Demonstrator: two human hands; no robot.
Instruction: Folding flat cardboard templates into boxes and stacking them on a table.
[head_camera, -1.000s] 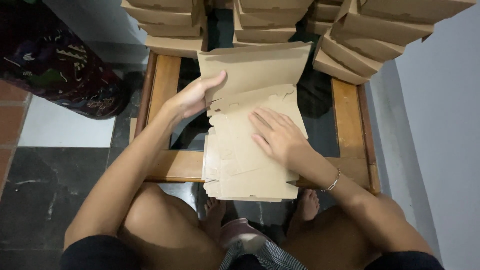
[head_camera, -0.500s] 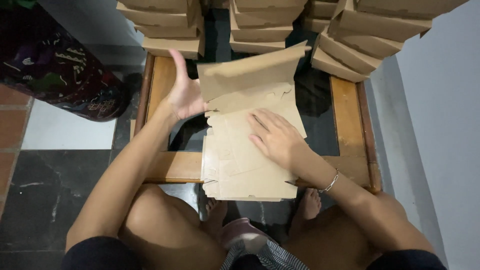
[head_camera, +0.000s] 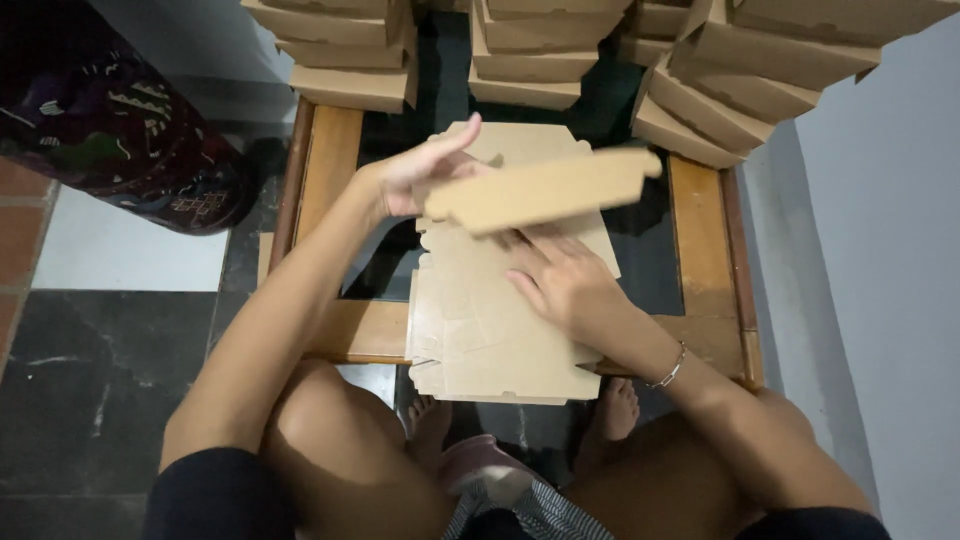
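Note:
A flat brown cardboard box blank (head_camera: 500, 330) lies on a small wooden-framed table (head_camera: 345, 330) with a dark glass top. My left hand (head_camera: 420, 175) holds the blank's far flap (head_camera: 545, 190), which is folded up and toward me, slightly blurred. My right hand (head_camera: 565, 280) presses flat on the middle of the blank, fingers spread, just under the raised flap. A thin bracelet sits on my right wrist. More flat blanks lie stacked beneath the top one.
Stacks of folded brown cardboard boxes (head_camera: 520, 60) stand at the table's far side, leaning ones at right (head_camera: 720, 90). A dark patterned cloth bundle (head_camera: 110, 120) lies on the tiled floor at left. A grey wall (head_camera: 880, 250) runs along the right. My knees and feet are below.
My left hand has lifted the far flap from lying flat to folded up and over toward me. My right hand has stayed pressed on the blank.

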